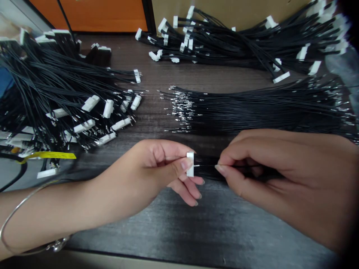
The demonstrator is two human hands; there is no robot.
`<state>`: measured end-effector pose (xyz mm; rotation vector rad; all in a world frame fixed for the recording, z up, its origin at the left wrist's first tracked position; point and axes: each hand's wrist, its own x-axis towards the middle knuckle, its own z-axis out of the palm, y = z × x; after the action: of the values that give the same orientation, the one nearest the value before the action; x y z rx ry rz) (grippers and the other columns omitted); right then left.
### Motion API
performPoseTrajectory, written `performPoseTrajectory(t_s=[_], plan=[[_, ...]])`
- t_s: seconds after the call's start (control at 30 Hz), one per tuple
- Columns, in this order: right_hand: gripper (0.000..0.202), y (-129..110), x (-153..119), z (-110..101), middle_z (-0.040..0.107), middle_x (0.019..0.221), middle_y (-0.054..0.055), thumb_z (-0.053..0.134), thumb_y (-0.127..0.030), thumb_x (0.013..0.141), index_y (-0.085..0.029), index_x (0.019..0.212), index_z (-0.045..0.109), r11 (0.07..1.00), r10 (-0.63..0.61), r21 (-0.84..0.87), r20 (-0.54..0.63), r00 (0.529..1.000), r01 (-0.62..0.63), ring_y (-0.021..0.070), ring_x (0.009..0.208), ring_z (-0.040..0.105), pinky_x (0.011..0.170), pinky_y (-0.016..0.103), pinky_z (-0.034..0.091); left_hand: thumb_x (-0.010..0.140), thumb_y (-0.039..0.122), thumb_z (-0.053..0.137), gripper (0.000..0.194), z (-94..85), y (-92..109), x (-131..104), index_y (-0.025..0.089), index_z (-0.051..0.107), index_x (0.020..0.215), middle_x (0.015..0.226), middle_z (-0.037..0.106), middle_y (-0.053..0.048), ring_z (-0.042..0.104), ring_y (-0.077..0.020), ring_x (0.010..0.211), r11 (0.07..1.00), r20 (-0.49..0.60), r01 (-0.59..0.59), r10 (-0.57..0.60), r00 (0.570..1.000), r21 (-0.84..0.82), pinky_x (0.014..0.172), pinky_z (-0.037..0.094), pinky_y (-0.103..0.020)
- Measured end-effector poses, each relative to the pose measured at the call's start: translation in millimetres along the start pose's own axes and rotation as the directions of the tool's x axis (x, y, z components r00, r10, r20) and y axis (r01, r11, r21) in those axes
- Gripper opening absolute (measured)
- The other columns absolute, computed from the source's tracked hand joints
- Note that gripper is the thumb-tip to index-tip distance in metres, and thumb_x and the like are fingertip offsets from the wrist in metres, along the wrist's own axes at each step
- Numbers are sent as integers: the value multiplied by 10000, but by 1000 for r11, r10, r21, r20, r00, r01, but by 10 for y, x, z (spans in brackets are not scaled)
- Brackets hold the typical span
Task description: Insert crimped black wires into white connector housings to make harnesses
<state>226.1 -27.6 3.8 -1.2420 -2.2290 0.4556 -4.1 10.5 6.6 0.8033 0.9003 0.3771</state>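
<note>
Between thumb and fingers my left hand (165, 168) pinches a small white connector housing (190, 170), held upright above the table. Its lower fingers are loosely spread. Facing it from the right, my right hand (252, 168) pinches a thin black wire (207, 166) close to its end. The wire's bare metal terminal points left and lies right at the housing's side; I cannot tell whether it is inside. Behind both hands lies a bundle of loose black wires (238, 108) with metal terminals at their ends.
Black cables with white connectors (91, 103) pile up on the left. More connector cables (224, 48) lie along the back right. A yellow tag (50, 155) hangs on a thick black cable at left. An orange panel (92, 15) stands behind the dark table (179, 231).
</note>
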Motion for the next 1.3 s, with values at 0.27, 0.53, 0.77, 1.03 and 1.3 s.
performPoseTrajectory(t_s=[0.27,0.53,0.77,1.03,1.3], plan=[[176,8,-63,35,650,814,-71,615,-203,1044,-262,884,660,1000,19,25,2,1000,-19,74,647,574,602,233,442,1074,45,632,356,6,-10,-18,122,777,758,716,815,6,778,-72,611,999,42,19,-17,999,-50,651,660,-129],[284,-38,-110,99,609,800,-47,498,-56,1087,-213,888,624,989,-150,5,51,987,150,80,707,583,719,196,502,1076,19,580,355,23,-41,1,97,779,793,703,778,12,761,-67,603,1000,26,11,-10,1000,-19,639,656,-134],[202,128,158,-119,708,865,-16,606,-307,1099,-260,923,693,996,-83,26,158,984,80,136,694,645,603,269,485,1061,14,559,419,25,-34,40,129,691,680,682,758,20,744,-70,574,998,9,51,-51,999,-43,612,639,-149],[163,462,774,-229,759,808,32,680,-134,893,-207,782,777,970,23,-241,142,990,13,179,701,660,665,330,464,1075,67,580,466,62,19,69,157,620,619,635,750,33,726,-67,538,992,-12,121,-121,993,23,579,584,-146],[193,453,864,-167,757,793,33,659,-157,894,-200,809,828,959,55,-283,118,991,-20,165,651,612,700,344,482,1086,76,588,462,49,36,66,158,631,633,621,734,50,718,-61,526,990,-17,139,-139,990,24,579,571,-149]])
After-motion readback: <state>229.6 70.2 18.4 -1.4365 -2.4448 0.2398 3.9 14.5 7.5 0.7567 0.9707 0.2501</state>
